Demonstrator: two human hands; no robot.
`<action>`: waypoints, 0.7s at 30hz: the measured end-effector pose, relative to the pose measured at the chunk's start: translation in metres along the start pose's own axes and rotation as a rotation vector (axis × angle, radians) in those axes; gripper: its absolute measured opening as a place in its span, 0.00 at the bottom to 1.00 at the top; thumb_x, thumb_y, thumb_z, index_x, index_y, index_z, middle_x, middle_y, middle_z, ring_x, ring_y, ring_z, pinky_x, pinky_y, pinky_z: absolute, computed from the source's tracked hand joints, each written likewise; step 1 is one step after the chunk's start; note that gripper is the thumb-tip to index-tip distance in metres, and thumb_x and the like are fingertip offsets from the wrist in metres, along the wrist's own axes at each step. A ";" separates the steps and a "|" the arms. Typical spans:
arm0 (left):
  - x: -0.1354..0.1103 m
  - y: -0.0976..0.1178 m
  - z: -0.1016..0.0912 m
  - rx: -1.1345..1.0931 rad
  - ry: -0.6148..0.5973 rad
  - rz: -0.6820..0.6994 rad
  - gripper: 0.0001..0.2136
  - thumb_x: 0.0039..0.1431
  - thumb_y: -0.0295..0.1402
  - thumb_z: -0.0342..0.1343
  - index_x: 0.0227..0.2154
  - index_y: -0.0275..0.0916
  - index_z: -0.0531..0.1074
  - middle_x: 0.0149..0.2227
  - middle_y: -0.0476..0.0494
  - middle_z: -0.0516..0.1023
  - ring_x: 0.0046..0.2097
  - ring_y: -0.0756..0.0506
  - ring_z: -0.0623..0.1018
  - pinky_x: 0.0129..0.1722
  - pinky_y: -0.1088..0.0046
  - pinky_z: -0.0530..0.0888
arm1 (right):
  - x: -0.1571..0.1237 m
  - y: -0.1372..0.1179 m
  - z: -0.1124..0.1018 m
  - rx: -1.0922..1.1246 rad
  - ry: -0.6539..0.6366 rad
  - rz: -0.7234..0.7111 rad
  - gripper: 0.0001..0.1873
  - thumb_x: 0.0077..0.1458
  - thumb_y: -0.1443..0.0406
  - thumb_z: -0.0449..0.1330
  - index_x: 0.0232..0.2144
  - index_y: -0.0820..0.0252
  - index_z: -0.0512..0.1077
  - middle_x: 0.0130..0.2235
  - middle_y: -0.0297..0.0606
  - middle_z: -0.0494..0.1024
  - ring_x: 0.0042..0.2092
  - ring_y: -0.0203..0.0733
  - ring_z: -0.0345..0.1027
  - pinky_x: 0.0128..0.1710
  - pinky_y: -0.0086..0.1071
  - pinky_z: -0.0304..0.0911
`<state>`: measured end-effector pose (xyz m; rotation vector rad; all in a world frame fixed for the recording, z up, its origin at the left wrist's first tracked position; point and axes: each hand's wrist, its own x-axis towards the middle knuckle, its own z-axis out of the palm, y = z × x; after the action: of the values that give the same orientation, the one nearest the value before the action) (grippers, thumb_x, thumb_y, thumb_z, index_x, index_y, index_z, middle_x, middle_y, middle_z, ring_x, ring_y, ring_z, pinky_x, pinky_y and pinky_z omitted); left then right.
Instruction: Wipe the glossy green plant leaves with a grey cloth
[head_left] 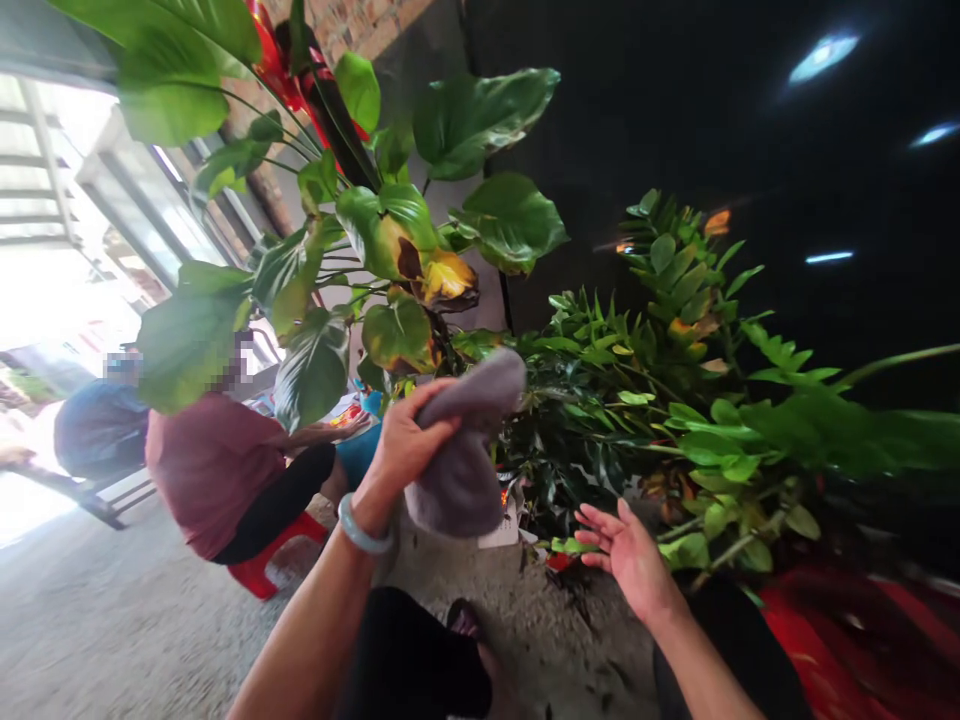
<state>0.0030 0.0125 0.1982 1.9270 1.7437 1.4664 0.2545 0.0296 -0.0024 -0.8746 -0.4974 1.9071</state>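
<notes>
My left hand (409, 440) is closed on a grey cloth (469, 470), which hangs folded and a little blurred from its fingers. A pale bangle (364, 528) circles that wrist. Over to the right, my right hand (626, 555) holds nothing; its fingers are spread, palm turned up, close to the low green foliage. Just above the cloth stands a tall plant with broad leaves (397, 335), some of them yellowed and browned at the edges. Behind my right hand spreads a second plant with many small leaves (660, 345).
A person in a dark pink shirt (214, 470) sits on a red stool (274, 555) at the left, with another person in blue (97, 430) beyond. A glossy black wall (675, 120) reflects lights. Something red (855, 640) lies at lower right. Bits of debris dot the concrete floor (570, 650).
</notes>
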 end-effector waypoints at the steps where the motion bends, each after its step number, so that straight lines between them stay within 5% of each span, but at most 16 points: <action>1: 0.008 -0.002 0.000 0.021 0.131 0.002 0.20 0.46 0.32 0.58 0.46 0.39 0.75 0.45 0.46 0.80 0.49 0.41 0.76 0.53 0.63 0.71 | 0.001 0.002 0.000 -0.001 0.000 -0.010 0.22 0.47 0.49 0.61 0.33 0.61 0.79 0.41 0.49 0.82 0.35 0.48 0.75 0.27 0.36 0.70; 4: 0.011 -0.021 0.017 0.090 0.221 -0.047 0.21 0.46 0.31 0.57 0.46 0.38 0.75 0.47 0.44 0.79 0.49 0.41 0.76 0.54 0.61 0.70 | 0.002 0.006 0.002 -0.001 0.001 -0.025 0.22 0.47 0.49 0.62 0.34 0.61 0.79 0.41 0.49 0.82 0.35 0.49 0.75 0.28 0.37 0.70; 6: -0.005 -0.038 0.032 0.160 0.000 -0.122 0.21 0.42 0.27 0.57 0.44 0.37 0.76 0.45 0.43 0.80 0.48 0.40 0.77 0.53 0.61 0.71 | 0.001 0.007 0.003 0.001 0.002 -0.031 0.21 0.46 0.49 0.62 0.32 0.61 0.80 0.40 0.49 0.82 0.35 0.48 0.75 0.28 0.36 0.69; 9: -0.038 -0.055 0.039 0.217 -0.494 -0.212 0.20 0.37 0.24 0.56 0.39 0.37 0.78 0.37 0.45 0.82 0.41 0.41 0.79 0.46 0.64 0.74 | -0.002 0.005 0.001 -0.006 0.021 -0.011 0.20 0.46 0.50 0.63 0.29 0.61 0.80 0.37 0.47 0.83 0.32 0.47 0.75 0.27 0.35 0.68; 11: -0.049 -0.057 0.028 0.180 -0.623 -0.233 0.20 0.38 0.25 0.55 0.38 0.38 0.78 0.34 0.47 0.82 0.37 0.42 0.79 0.42 0.66 0.74 | -0.003 0.003 -0.001 -0.016 0.034 0.004 0.20 0.47 0.50 0.62 0.28 0.60 0.80 0.35 0.47 0.83 0.31 0.46 0.74 0.26 0.35 0.68; 13: -0.045 -0.054 0.013 0.146 -0.486 -0.202 0.19 0.41 0.26 0.55 0.39 0.39 0.78 0.36 0.47 0.82 0.38 0.42 0.79 0.42 0.67 0.75 | -0.003 0.001 -0.002 -0.020 0.046 -0.002 0.20 0.46 0.50 0.62 0.27 0.61 0.80 0.35 0.47 0.83 0.31 0.46 0.74 0.26 0.35 0.68; 15: -0.029 -0.048 0.002 0.156 -0.215 -0.134 0.19 0.43 0.28 0.55 0.41 0.39 0.77 0.40 0.45 0.82 0.43 0.41 0.78 0.47 0.65 0.74 | -0.003 0.000 -0.001 -0.016 0.049 -0.019 0.19 0.46 0.50 0.63 0.28 0.61 0.80 0.36 0.48 0.83 0.32 0.46 0.74 0.26 0.34 0.68; 18: -0.006 -0.046 0.006 0.189 0.085 -0.042 0.21 0.46 0.30 0.56 0.46 0.39 0.75 0.47 0.43 0.79 0.50 0.40 0.76 0.55 0.60 0.69 | -0.002 0.003 0.003 -0.002 0.045 -0.051 0.20 0.45 0.50 0.64 0.30 0.60 0.81 0.38 0.46 0.83 0.34 0.46 0.74 0.27 0.34 0.68; 21: -0.007 -0.054 0.032 0.206 0.004 -0.063 0.22 0.45 0.27 0.56 0.47 0.38 0.74 0.49 0.42 0.78 0.52 0.41 0.75 0.56 0.61 0.68 | -0.002 0.008 0.007 0.000 0.026 -0.075 0.20 0.44 0.50 0.64 0.32 0.58 0.81 0.40 0.45 0.82 0.37 0.48 0.73 0.28 0.36 0.68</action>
<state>-0.0091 0.0388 0.1418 1.9432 2.0080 1.3158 0.2454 0.0245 -0.0020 -0.8680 -0.5081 1.8252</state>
